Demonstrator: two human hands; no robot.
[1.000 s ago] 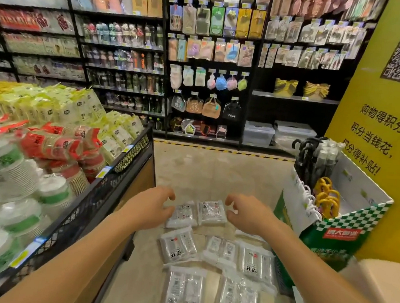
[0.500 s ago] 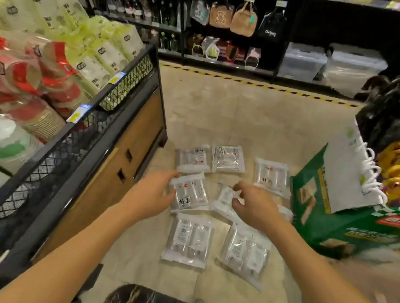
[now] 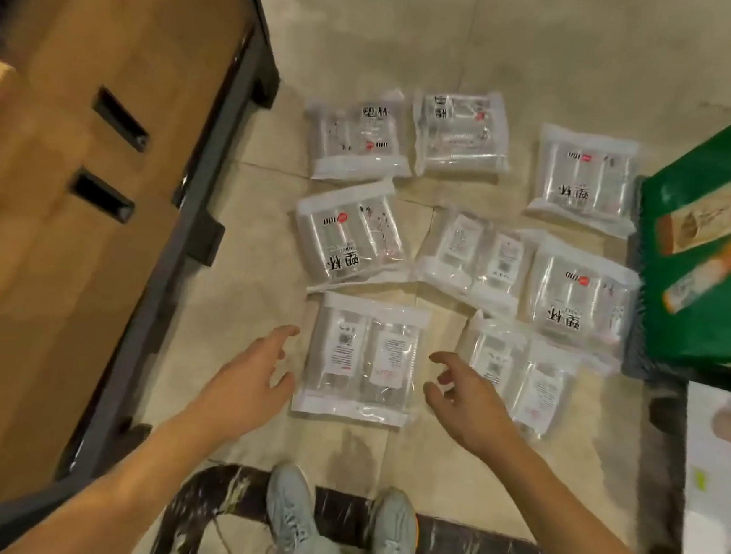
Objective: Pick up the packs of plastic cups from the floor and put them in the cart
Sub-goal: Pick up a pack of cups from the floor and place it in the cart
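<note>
Where tiled floor [image 3: 374, 37] meets wooden shelving [image 3: 76, 210], cup packs [image 3: 359, 359], green box [image 3: 706, 260]

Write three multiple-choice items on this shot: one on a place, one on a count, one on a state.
1. The nearest pack of plastic cups lies:
A) between the two hands
B) in a cart
C) on a shelf

2. Packs on the floor:
A) four
B) eight
C) twelve

3. The left hand and right hand are:
A) gripping one pack together
B) open, holding nothing
C) clenched fists

Key:
1 A, a hand is on each side of it.
2 B, eight lie in three rows.
3 B, the fingers are spread and nothing is held.
</note>
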